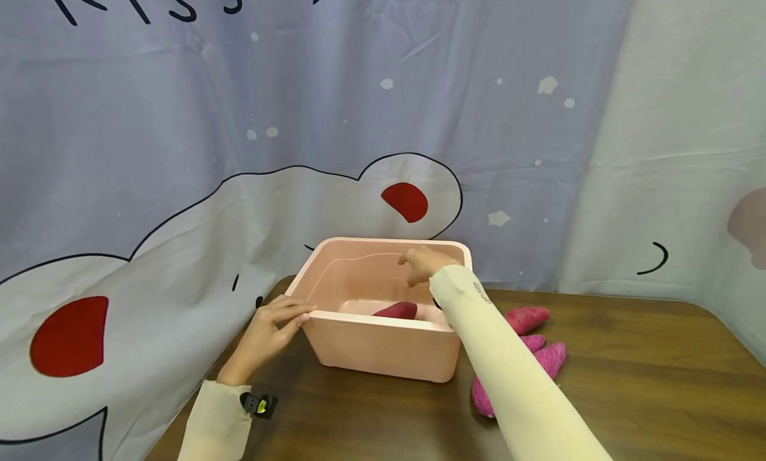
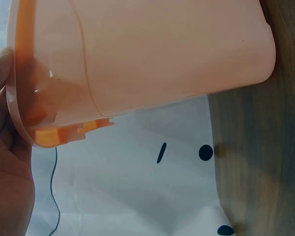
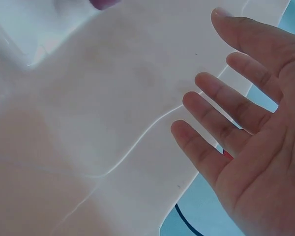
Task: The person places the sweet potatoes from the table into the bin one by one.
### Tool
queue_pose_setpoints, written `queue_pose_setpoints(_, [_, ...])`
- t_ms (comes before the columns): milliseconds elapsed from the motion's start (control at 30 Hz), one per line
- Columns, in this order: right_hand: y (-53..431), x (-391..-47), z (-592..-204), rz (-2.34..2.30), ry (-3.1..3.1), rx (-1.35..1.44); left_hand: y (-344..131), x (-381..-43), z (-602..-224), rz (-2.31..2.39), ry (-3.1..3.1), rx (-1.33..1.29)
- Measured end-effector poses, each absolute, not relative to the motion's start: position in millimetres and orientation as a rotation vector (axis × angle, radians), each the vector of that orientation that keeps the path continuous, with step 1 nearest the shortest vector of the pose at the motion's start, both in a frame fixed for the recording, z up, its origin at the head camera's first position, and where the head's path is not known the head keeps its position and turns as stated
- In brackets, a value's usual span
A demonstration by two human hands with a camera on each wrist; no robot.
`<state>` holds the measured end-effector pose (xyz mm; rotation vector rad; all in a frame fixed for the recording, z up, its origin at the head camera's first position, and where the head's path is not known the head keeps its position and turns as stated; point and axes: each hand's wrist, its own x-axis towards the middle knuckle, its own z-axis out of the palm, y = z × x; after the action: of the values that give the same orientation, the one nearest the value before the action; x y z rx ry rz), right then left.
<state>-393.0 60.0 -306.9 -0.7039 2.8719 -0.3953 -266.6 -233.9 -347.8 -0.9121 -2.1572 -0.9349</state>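
A pink plastic bin (image 1: pixel 383 346) stands on the wooden table. At its near left corner my left hand (image 1: pixel 272 331) holds the rim, and the left wrist view shows that hand (image 2: pixel 7 162) with thumb and fingers at the lip. My right hand (image 1: pixel 426 263) reaches over the inside of the bin toward the back wall. Its fingers are spread and the palm holds nothing, as the right wrist view shows of the hand (image 3: pixel 255 132). One purple-red sweet potato (image 1: pixel 399 310) lies in the bin, its lower part hidden by the front wall.
Several pink-purple sweet potatoes (image 1: pixel 552 358) lie on the table right of the bin, partly hidden behind my right sleeve (image 1: pixel 509 361). A printed cloth (image 1: pixel 335 102) hangs behind the wooden table (image 1: pixel 646 368) and along its left side.
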Motion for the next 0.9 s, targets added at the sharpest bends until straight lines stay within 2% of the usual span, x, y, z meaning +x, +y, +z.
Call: queue_pose_setpoints(900, [59.7,-383.3,-287.6,-0.392,2.875,-0.687,-233.6,-267.2,-347.3,-0.938,-2.132,-0.941])
